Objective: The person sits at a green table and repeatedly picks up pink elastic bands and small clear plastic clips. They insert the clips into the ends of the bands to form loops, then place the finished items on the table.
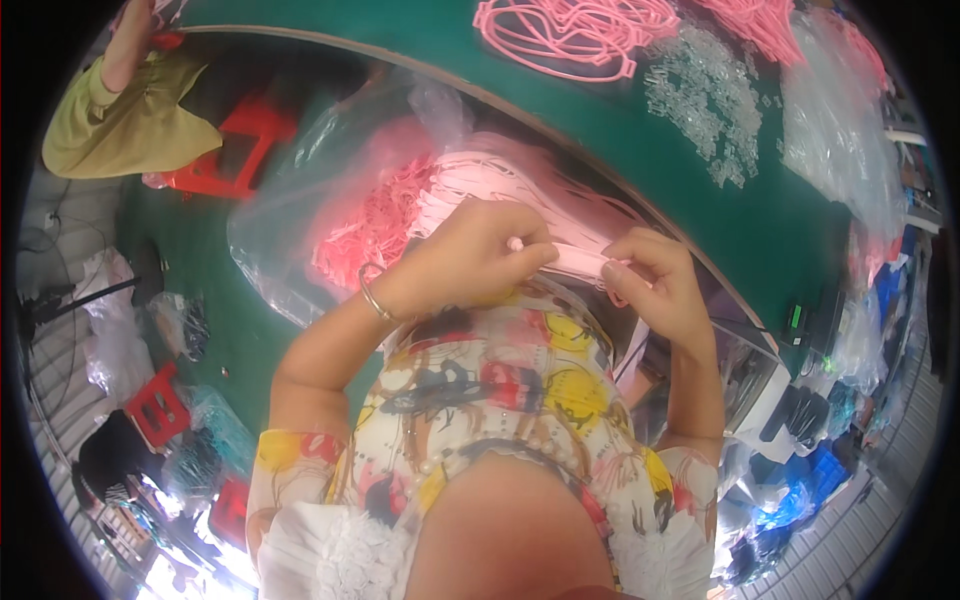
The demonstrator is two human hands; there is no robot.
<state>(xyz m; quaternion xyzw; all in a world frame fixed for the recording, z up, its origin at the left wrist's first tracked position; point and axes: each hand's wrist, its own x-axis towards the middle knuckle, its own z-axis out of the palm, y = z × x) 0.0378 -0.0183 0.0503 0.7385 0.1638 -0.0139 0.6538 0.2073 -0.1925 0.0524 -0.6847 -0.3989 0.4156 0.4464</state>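
A: What are the hands doing?
B: The left hand point(485, 247) is closed, thumb against curled fingers, gripping a pink strap point(580, 260). The right hand point(655, 280) pinches the same strap near its other side, between thumb and fingertips.
A: So where does the strap lie?
B: Between the two hands, in front of the person's chest, just on the near side of the green table point(780, 230). A pale knob or end pokes out above the left thumb; it's too small and blurred for me to say which.
A: And under it?
B: A heap of pale pink straps point(475, 180), with brighter pink strips point(365, 235) to its left in a clear plastic bag point(262, 255).
A: Anything on the table?
B: On the far side, a tangle of pink loops point(560, 40). Just right of that, a scatter of small clear pieces point(705, 100), and at the far right a crumpled clear sheet point(840, 130).
A: Who else is there?
B: At the far left, another person's yellow-green sleeve point(130, 125), with a red stool point(215, 175) just beside it.
A: And on the wrist?
B: A bracelet point(372, 295), on the left one.
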